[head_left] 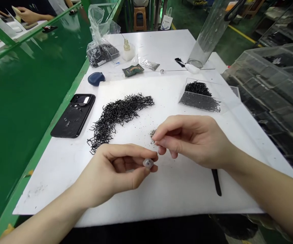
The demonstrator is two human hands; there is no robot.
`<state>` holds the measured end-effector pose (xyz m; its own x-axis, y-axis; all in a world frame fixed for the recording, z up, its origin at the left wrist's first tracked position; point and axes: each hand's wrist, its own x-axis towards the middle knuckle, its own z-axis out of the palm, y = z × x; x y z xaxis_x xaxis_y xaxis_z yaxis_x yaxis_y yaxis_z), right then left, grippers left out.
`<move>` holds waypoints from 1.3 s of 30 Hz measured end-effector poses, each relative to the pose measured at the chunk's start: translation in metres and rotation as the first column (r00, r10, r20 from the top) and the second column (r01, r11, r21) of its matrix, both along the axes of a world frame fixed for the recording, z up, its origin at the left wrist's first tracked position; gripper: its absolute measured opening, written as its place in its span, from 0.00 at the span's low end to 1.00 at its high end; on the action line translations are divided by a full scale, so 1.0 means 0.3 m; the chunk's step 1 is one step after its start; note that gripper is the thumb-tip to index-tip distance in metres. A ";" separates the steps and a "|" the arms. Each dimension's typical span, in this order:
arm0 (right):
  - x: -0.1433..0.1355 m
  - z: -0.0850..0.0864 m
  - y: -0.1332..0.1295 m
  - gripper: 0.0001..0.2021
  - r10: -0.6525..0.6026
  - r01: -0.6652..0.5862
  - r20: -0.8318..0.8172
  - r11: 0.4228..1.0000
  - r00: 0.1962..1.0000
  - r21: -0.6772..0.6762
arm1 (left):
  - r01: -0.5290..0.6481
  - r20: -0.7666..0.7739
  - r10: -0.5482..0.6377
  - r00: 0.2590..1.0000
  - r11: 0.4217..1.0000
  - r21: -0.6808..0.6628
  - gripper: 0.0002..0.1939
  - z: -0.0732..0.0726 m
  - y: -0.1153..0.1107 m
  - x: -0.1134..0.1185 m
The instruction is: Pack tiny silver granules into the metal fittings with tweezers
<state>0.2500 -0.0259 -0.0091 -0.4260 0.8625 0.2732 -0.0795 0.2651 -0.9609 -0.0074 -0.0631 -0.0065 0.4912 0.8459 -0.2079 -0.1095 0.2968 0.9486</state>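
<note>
Between the thumb and fingers of my left hand (121,169) is a small translucent round piece (148,163) with a dark spot at its centre. Just to the right and slightly higher, my right hand (194,140) is closed in a pinch; whatever its fingertips hold is too small to make out. The fingertips of both hands are close together above the white work surface (146,210). Beyond the left hand lies a curved heap of short bent black pieces (121,113). A little pile of tiny dark grains (151,133) is partly hidden behind my right fingertips.
A black-handled tool (216,183) lies partly under my right wrist. A clear tray (199,96) holds more black pieces. A phone (74,115) and a dark blue case (96,78) lie left. Behind stand a plastic bag (98,44), a small bottle (127,51) and a clear cylinder (207,37).
</note>
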 end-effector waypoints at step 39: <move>0.041 0.003 -0.001 0.11 -0.278 0.142 0.332 0.914 0.902 0.380 | -0.055 0.147 0.082 0.986 0.981 -0.184 0.16 -0.002 0.049 0.011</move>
<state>0.2623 -0.0262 -0.0082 -0.3734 0.8261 0.4221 0.3586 0.5482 -0.7556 -0.0041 -0.0483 -0.0070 0.4711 0.8344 -0.2862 -0.2750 0.4472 0.8511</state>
